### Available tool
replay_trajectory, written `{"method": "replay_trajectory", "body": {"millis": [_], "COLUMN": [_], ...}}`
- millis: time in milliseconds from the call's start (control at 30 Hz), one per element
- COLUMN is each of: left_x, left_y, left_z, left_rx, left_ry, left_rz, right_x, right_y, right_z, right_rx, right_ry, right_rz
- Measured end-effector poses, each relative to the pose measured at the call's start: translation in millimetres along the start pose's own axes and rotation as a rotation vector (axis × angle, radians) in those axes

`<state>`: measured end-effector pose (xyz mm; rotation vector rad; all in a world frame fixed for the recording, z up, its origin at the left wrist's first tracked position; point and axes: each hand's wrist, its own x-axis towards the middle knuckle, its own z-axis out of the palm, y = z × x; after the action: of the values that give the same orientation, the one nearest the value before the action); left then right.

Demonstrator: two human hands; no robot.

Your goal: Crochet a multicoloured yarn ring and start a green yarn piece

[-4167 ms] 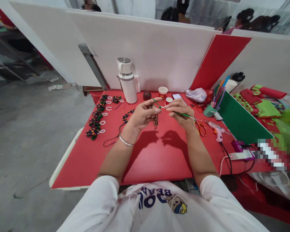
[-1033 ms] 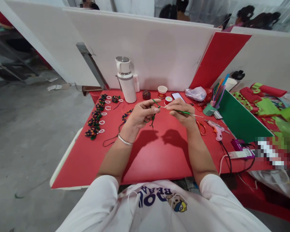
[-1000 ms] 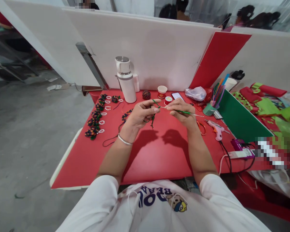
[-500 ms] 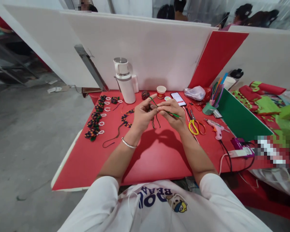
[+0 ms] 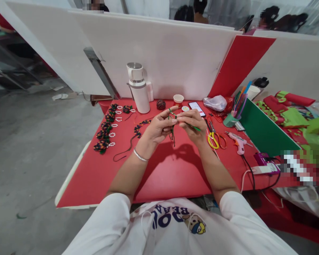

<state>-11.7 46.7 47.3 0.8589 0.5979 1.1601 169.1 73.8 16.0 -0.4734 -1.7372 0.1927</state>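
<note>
As far as I can make out from my end of the feed, my two hands are close together above the middle of the red table (image 5: 170, 177), fingertips practically meeting. Left hand (image 5: 161, 125) is pinching green yarn (image 5: 173, 136), with a strand up at the index finger and loose ends dangling below. Right hand (image 5: 194, 124) is clamped on a crochet hook (image 5: 196, 129), green handle poking out to the right; the tip's too small for me to read.

Containers, since that's what I'm eyeing: a paper cup (image 5: 178, 97) stands at the far side, white inside, and I can't tell how full. Left of it is a white flask (image 5: 142, 99) with a mug-like top, contents hidden. Over on the far right, a green pen holder (image 5: 229, 120) is stuffed with colourful sticks (image 5: 240, 101). Just left of that there's a crumpled clear bag (image 5: 214, 103), and no clue what's in it. Behind the green panel (image 5: 268, 134), red and green cut pieces (image 5: 292, 117) are heaped up.

Also around: a dark yarn ball (image 5: 161, 104) on the far side, scissors (image 5: 213, 141) and a pink glue gun (image 5: 238, 143) to the right, and a column of multicoloured knitted pieces (image 5: 102, 145) with bead loops (image 5: 112, 135) along the left.
</note>
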Motion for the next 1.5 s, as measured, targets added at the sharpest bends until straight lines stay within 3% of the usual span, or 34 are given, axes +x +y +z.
{"method": "replay_trajectory", "body": {"millis": [200,433,633,900,1233,1333,1500], "left_x": [2,2,2,0,-2,0,8], "left_y": [5,4,4,3,-1,-7,-27], "left_z": [-8.0,-11.7,-11.3,-1.4,3.7,5.1,6.7], "left_rx": [0.054,0.100,0.105,0.104,0.043,0.034,0.174], "left_ry": [-0.044,-0.069,-0.097,-0.029,-0.031,0.016,0.195], "left_rz": [0.035,0.026,0.022,0.116,0.009,0.099,0.453], "right_x": [14,19,19,16,11,7,3], "right_y": [1,-5,-9,-10,-13,-15,-14], "right_z": [-30,-47,-43,-28,-15,-10,0], "right_rx": [0.158,0.184,0.209,0.130,0.087,0.011,-0.222], "right_ry": [-0.196,-0.250,-0.216,-0.126,-0.096,-0.057,0.021], "right_rz": [0.120,0.114,0.138,0.092,0.060,0.052,-0.073]}}
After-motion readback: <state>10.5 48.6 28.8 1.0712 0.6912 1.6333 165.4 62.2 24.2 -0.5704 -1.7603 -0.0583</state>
